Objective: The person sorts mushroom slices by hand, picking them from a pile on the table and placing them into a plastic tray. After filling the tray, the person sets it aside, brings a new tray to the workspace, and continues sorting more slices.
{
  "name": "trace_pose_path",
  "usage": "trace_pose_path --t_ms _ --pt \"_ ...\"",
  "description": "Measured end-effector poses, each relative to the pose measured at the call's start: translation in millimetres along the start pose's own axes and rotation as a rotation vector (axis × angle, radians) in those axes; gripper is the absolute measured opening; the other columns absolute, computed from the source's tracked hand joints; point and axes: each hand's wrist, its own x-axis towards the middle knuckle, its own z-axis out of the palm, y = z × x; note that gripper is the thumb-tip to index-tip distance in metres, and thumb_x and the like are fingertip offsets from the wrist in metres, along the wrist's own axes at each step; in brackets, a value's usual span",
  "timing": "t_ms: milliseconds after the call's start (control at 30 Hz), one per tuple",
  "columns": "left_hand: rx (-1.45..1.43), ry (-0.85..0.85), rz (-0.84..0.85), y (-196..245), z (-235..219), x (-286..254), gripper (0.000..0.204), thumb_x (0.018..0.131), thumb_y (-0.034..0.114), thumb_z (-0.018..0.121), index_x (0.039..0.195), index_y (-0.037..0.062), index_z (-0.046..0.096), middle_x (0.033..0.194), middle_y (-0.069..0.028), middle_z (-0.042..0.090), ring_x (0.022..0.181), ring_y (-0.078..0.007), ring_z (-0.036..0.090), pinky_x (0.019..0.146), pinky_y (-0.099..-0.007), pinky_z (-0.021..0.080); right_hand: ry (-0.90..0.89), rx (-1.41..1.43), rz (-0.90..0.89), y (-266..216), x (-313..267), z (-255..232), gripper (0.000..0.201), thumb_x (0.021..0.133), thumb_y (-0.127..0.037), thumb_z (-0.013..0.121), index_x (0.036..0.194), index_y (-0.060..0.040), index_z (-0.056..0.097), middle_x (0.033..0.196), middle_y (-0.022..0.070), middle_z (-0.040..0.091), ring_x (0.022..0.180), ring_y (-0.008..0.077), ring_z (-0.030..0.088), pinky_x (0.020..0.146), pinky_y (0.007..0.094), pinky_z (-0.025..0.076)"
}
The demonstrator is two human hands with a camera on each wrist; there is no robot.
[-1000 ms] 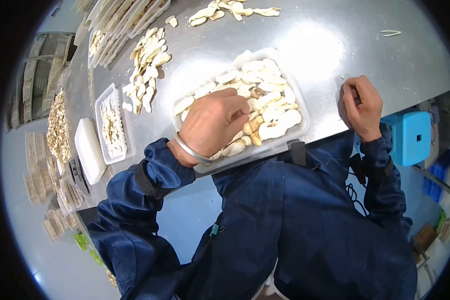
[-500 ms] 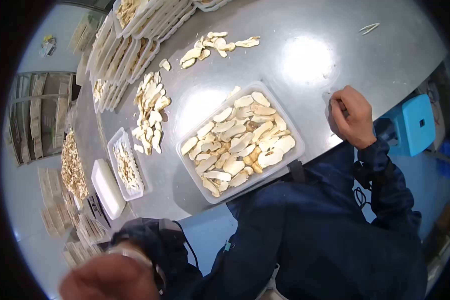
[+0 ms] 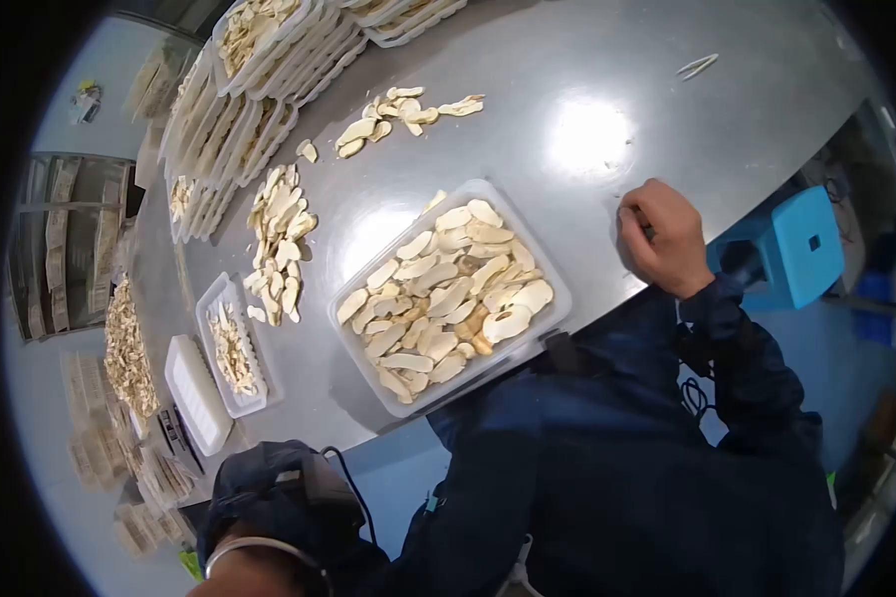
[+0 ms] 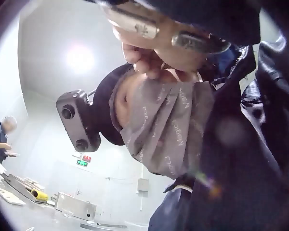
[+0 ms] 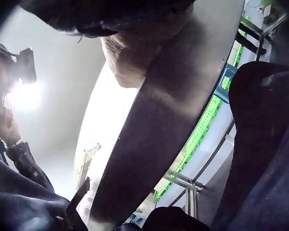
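Observation:
A clear plastic tub (image 3: 560, 310) full of pale mushroom slices (image 3: 448, 298) stands at the table's near edge. My left hand (image 4: 149, 62) is raised to the face, fingers bent at the edge of the grey mask (image 4: 164, 127); the left wrist view leaves open whether they pinch anything. In the head view only the left wrist with its silver bracelet (image 3: 254, 544) shows at the bottom. To the right of the tub, my right hand (image 3: 662, 239) rests on the metal table, fingers loosely curled and holding nothing.
Loose mushroom slices lie in a long pile (image 3: 281, 239) and a smaller pile (image 3: 393, 117). Stacked trays (image 3: 259, 109) rise at back left. A small white tray (image 3: 232, 343) and a white lid (image 3: 199, 393) lie left. Tweezers (image 3: 698, 67) lie far right; a blue stool (image 3: 796, 249) stands beyond the edge.
My left hand has left the tub and come back and up to the face, uncovering the mushroom slices. The right hand stays resting on the table while the head view shifts.

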Motion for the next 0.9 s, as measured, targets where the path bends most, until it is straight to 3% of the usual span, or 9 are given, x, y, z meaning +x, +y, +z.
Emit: trace_pose_path --t_ms 200,467,567,667,767,867,900 --pt "0.036 0.139 0.042 7 -1 -5 0.024 0.095 0.019 0.043 0.073 0.0117 0.039 0.066 0.0044 0.035 0.055 -0.0069 0.039 0.058 -0.0227 0.032 -0.024 -0.007 0.019 -4 3 -1 0.006 0.079 -0.003 0.063 0.082 -0.0022 0.058 0.075 0.0132 0.056 0.067 0.0311 0.057 0.061 0.0390 0.045" --pt "0.118 -0.006 0.050 22 -24 -1 0.024 0.096 0.019 0.042 0.073 0.0115 0.040 0.066 0.0037 0.034 0.055 -0.0076 0.038 0.058 -0.0232 0.031 -0.009 -0.031 0.004 -4 2 0 0.006 0.079 -0.002 0.063 0.081 -0.0014 0.058 0.074 0.0132 0.056 0.065 0.0310 0.056 0.060 0.0385 0.044" --pt "0.094 -0.105 0.042 28 -34 3 0.024 0.096 0.019 0.042 0.074 0.0114 0.040 0.065 0.0035 0.034 0.055 -0.0079 0.038 0.058 -0.0233 0.031 -0.022 -0.025 -0.005 -5 2 -4 0.005 0.082 -0.002 0.063 0.084 -0.0007 0.059 0.070 0.0101 0.054 0.061 0.0222 0.055 0.057 0.0334 0.043" --pt "0.109 -0.110 0.070 33 -39 9 0.024 0.097 0.020 0.042 0.074 0.0114 0.039 0.065 0.0032 0.033 0.055 -0.0083 0.038 0.058 -0.0236 0.031 -0.141 0.311 0.337 -20 -1 -12 0.008 0.086 -0.003 0.061 0.093 0.0007 0.062 0.067 0.0055 0.051 0.055 0.0118 0.048 0.053 0.0280 0.039" --pt "0.159 0.094 0.140 25 -19 -5 0.026 0.098 0.022 0.041 0.074 0.0115 0.039 0.066 0.0031 0.032 0.056 -0.0084 0.037 0.059 -0.0239 0.032 -0.234 0.385 0.295 -40 1 -10 0.017 0.089 -0.005 0.060 0.104 0.0018 0.062 0.066 0.0026 0.049 0.053 0.0060 0.042 0.051 0.0251 0.035" --pt "0.142 0.024 0.079 20 -14 -4 0.027 0.098 0.023 0.041 0.074 0.0114 0.039 0.066 0.0029 0.032 0.057 -0.0084 0.037 0.059 -0.0241 0.032 -0.328 0.478 0.311 -53 6 -4 0.025 0.088 -0.006 0.062 0.112 0.0020 0.060 0.065 0.0041 0.050 0.051 0.0073 0.043 0.049 0.0261 0.036" --pt "0.189 -0.001 0.078 17 -9 0 0.027 0.098 0.023 0.041 0.074 0.0113 0.038 0.067 0.0029 0.032 0.057 -0.0084 0.037 0.059 -0.0241 0.032 -0.385 0.444 0.317 -56 10 -3 0.029 0.089 -0.010 0.062 0.115 0.0027 0.058 0.065 0.0070 0.054 0.052 0.0114 0.049 0.052 0.0279 0.040"
